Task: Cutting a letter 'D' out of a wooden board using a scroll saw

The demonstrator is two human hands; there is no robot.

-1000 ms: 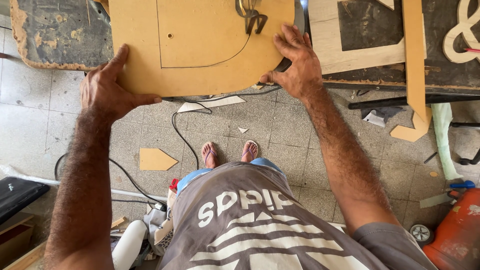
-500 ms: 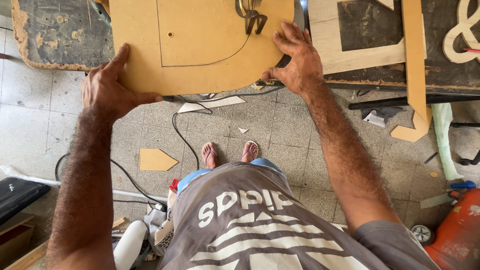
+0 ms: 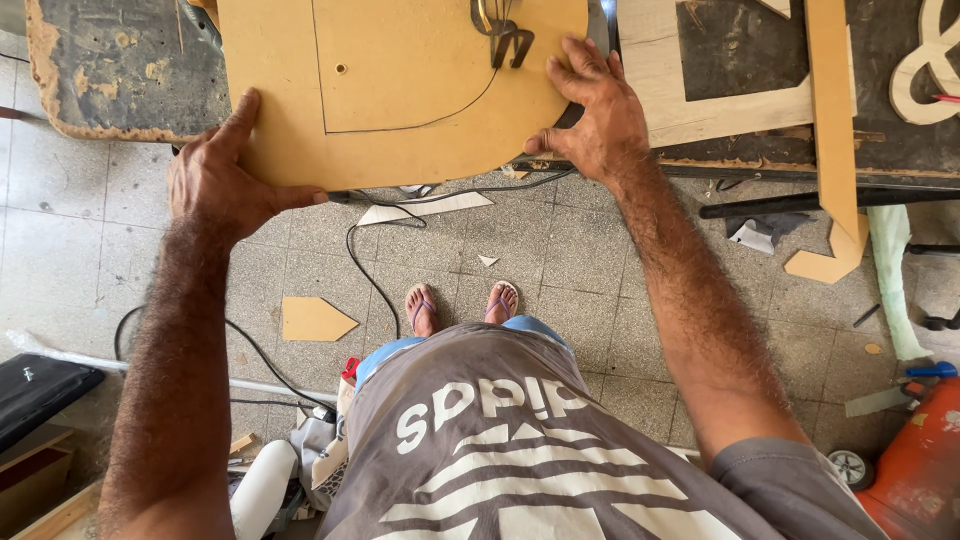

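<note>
Tan fibreboard panel (image 3: 400, 90) with a rounded near edge, flat on the worktop (image 3: 120, 70) and jutting past its edge over the floor. Pencilled on it: a straight line and a curve sweeping up to a dark metal saw foot (image 3: 505, 35), which sits on the panel just beyond the right grip. Small hole near the panel's middle.

Left hand (image 3: 225, 180) clamped on the panel's near left edge: thumb lying on top, pointing away, fingers wrapped under the rim. Grip closed on the board. Right hand (image 3: 590, 110) pressed on the near right edge, fingers spread flat on top, thumb hooked under the rim; likewise holding the board.

Right of the right grip, pale wooden offcuts (image 3: 740, 100) and a long tan strip (image 3: 835, 130) on a dark surface; a curly cut-out shape (image 3: 925, 60) further right. Left of the left grip, the worn, dark worktop with a ragged edge.

Below both grips, tiled floor (image 3: 60, 250): black cable (image 3: 365, 265) snaking down, tan arrow-shaped scrap (image 3: 315, 320), feet in sandals (image 3: 460, 305), grey printed shirt (image 3: 500, 450). Orange machine (image 3: 925, 470) at the far lower right.
</note>
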